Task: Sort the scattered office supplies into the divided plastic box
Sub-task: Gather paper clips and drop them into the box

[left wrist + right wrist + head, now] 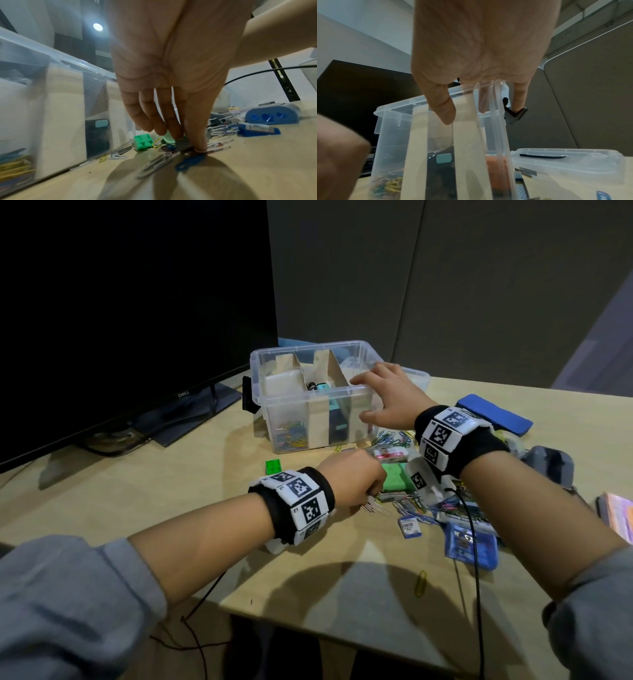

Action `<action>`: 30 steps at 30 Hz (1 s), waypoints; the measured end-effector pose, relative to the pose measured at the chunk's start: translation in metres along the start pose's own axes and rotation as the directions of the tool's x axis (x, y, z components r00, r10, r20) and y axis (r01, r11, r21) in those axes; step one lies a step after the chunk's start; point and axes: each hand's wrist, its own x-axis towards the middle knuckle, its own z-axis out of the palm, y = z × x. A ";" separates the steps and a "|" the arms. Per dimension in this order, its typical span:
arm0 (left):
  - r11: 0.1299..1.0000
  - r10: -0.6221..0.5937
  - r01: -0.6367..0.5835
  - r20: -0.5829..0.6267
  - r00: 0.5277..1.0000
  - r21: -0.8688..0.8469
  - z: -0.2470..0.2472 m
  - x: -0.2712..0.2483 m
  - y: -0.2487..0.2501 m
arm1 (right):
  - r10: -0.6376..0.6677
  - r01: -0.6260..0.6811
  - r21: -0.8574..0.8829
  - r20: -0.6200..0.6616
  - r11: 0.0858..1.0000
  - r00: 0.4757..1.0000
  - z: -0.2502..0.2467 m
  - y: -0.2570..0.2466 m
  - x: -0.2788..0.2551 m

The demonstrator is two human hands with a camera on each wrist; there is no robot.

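Grey partition panels (pixel 445 285) and a dark monitor (pixel 120 302) back the pale wooden desk (pixel 154 508), where the clear divided box (pixel 308 402) stands. Right hand (pixel 387 395) rests spread on its near right corner; left hand (pixel 349 477) pinches among scattered paper clips (pixel 154 165).

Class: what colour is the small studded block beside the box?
Green block, clearest in the left wrist view.

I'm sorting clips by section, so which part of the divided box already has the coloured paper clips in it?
The leftmost section of the box, nearest the monitor: a heap of coloured paper clips lies at its bottom. The middle section holds a dark and teal item instead.
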 end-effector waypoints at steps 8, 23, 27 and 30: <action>0.986 -0.097 0.092 -0.029 0.995 -0.138 -0.011 -0.005 -0.021 | -0.004 0.004 0.005 -0.011 1.000 1.000 0.002 0.001 0.001; 0.922 -0.355 0.381 0.246 0.902 -0.065 -0.003 -0.019 -0.019 | 0.002 -0.002 0.006 0.001 1.000 1.000 0.001 0.001 0.001; 0.931 -0.318 0.355 0.293 0.902 -0.082 0.002 -0.017 -0.013 | 0.004 -0.004 0.004 0.001 1.000 1.000 0.000 0.000 0.000; 0.913 -0.297 0.363 0.306 0.905 -0.188 0.001 -0.007 -0.007 | 0.008 -0.008 0.009 0.003 1.000 1.000 0.001 -0.001 -0.001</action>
